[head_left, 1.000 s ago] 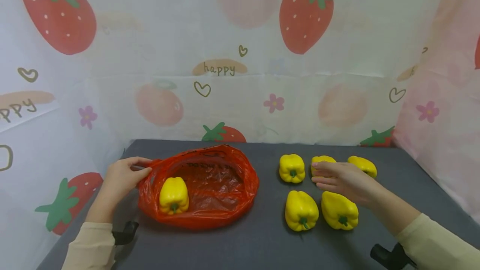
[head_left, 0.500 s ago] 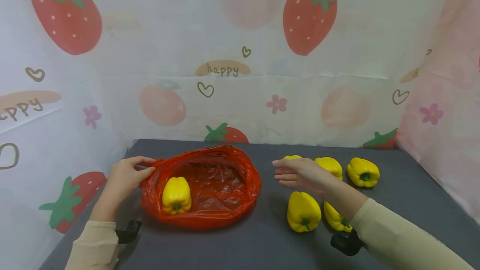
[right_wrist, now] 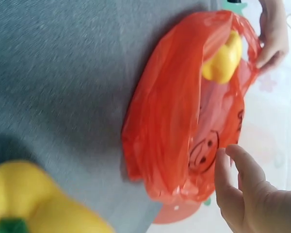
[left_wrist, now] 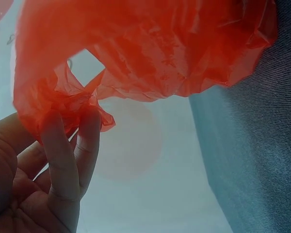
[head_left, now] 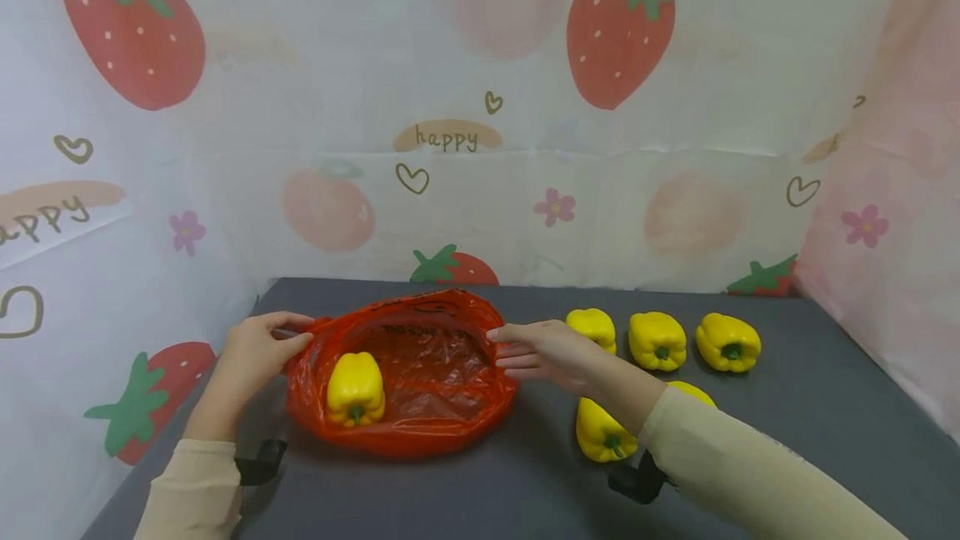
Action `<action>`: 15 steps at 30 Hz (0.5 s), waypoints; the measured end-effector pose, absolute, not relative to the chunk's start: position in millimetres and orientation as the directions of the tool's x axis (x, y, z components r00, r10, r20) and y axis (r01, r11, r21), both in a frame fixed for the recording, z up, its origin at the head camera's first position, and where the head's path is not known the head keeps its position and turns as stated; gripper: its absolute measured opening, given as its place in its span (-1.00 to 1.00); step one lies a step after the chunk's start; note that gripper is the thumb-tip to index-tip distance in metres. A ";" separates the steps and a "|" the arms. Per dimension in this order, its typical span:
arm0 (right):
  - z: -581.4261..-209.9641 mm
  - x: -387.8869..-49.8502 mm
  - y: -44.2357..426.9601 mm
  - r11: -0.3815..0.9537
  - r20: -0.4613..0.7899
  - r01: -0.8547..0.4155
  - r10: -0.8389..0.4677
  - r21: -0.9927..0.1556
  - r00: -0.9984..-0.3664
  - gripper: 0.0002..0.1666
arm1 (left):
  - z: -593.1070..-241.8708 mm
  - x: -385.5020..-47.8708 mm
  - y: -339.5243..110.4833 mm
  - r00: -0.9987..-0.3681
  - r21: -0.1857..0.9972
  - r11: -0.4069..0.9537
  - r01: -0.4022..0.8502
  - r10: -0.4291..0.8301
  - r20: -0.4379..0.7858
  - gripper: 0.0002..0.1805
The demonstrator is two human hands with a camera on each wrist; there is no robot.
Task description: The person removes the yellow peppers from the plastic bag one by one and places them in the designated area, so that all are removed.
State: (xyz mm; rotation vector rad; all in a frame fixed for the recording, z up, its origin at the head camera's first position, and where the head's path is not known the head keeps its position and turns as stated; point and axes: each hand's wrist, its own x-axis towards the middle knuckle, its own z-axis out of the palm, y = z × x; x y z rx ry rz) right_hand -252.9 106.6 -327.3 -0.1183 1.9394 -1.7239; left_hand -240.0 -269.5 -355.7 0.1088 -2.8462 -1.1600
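Observation:
A red plastic bag (head_left: pixel 442 432) lies with its mouth spread wide on the dark grey table. Inside it, toward the left, one yellow bell pepper (head_left: pixel 354 390) rests. My left hand (head_left: pixel 251 357) pinches the bag's left edge; the left wrist view shows the fingers (left_wrist: pixel 60 155) on the bunched red film. At the right rim is my right hand (head_left: pixel 555 352), its fingers extended and its tips at the plastic. Thumb and finger look slightly apart in the right wrist view; whether they touch the bag is unclear.
Several more yellow bell peppers (head_left: pixel 657 341) stand on the right side of the table (head_left: pixel 450 502). My right hand and forearm partly cover some of them. A strawberry-printed cloth (head_left: pixel 480 215) hangs along the back and sides.
My right hand has travelled left from above the peppers to the bag's right rim. My left hand keeps hold of the left edge, and the pepper in the bag stays put.

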 end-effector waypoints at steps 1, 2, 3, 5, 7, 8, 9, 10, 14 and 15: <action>-327.6 -252.7 102.9 0.175 -0.333 0.286 -0.409 -0.942 -0.850 -0.37 | -355.6 -239.8 -269.6 -0.995 0.698 0.716 -0.038 -0.088 0.037 -0.54; -328.0 -252.4 99.4 0.170 -0.338 0.293 -0.407 -0.941 -0.849 -0.38 | -355.3 -239.6 -269.6 -0.995 0.695 0.718 -0.034 -0.086 0.040 -0.53; -328.4 -252.1 96.2 0.167 -0.341 0.298 -0.405 -0.940 -0.849 -0.41 | -355.0 -239.4 -269.6 -0.996 0.693 0.720 -0.030 -0.082 0.043 -0.53; -329.3 -251.5 89.8 0.163 -0.348 0.307 -0.408 -0.937 -0.844 -0.41 | -354.2 -239.3 -269.5 -0.996 0.693 0.720 -0.024 -0.078 0.046 -0.53; -331.1 -251.2 83.5 0.159 -0.356 0.319 -0.415 -0.934 -0.837 -0.42 | -353.6 -239.1 -269.3 -0.996 0.700 0.713 -0.024 -0.076 0.043 -0.54; -332.2 -251.2 80.5 0.157 -0.362 0.327 -0.420 -0.932 -0.832 -0.43 | -353.4 -239.0 -269.1 -0.996 0.705 0.709 -0.027 -0.078 0.040 -0.54; -333.3 -251.1 77.3 0.154 -0.366 0.332 -0.428 -0.931 -0.826 -0.43 | -353.2 -238.8 -268.9 -0.996 0.708 0.706 -0.030 -0.079 0.037 -0.54; -334.2 -250.9 74.0 0.150 -0.371 0.341 -0.437 -0.928 -0.819 -0.44 | -353.2 -238.6 -268.8 -0.996 0.712 0.702 -0.034 -0.082 0.033 -0.54; -337.8 -250.4 60.2 0.138 -0.383 0.361 -0.463 -0.922 -0.800 -0.41 | -353.5 -237.3 -268.9 -0.996 0.709 0.705 -0.031 -0.081 0.037 -0.55; -338.8 -250.3 56.5 0.136 -0.382 0.363 -0.467 -0.922 -0.797 -0.41 | -353.7 -236.8 -269.0 -0.996 0.705 0.708 -0.027 -0.079 0.042 -0.55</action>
